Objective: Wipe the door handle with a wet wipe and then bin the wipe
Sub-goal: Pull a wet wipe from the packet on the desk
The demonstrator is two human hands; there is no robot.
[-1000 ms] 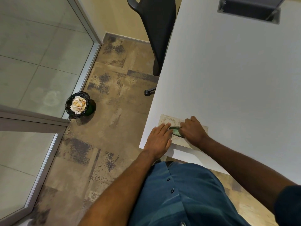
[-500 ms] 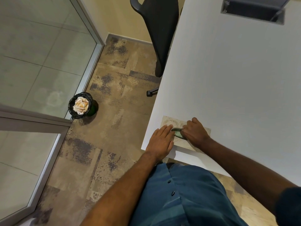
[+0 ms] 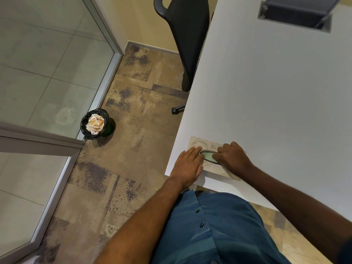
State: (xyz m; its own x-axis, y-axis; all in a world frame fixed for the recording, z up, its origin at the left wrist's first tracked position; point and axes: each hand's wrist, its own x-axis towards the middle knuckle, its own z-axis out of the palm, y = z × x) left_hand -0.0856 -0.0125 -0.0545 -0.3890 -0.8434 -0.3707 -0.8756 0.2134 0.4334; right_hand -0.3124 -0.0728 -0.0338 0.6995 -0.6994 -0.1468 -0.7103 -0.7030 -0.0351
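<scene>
A beige wet wipe pack point(image 3: 198, 142) lies on the near left corner of the white table point(image 3: 266, 92). Its oval flap point(image 3: 208, 155) has a dark rim and a greenish centre. My left hand point(image 3: 187, 164) lies flat on the pack's left end and presses it down. My right hand point(image 3: 233, 158) is curled over the right end of the oval, and what its fingertips pinch is hidden. No loose wipe shows. A small bin point(image 3: 83, 121) with a black liner and crumpled paper stands on the floor to the left. The door handle is out of view.
A glass partition point(image 3: 47, 73) with an aluminium frame point(image 3: 38, 143) runs along the left, right behind the bin. A black office chair point(image 3: 188, 35) stands at the table's far left edge. A grey cable hatch point(image 3: 295, 14) sits in the tabletop at the back.
Both hands stay on the pack in much the same pose. The view has shifted slightly.
</scene>
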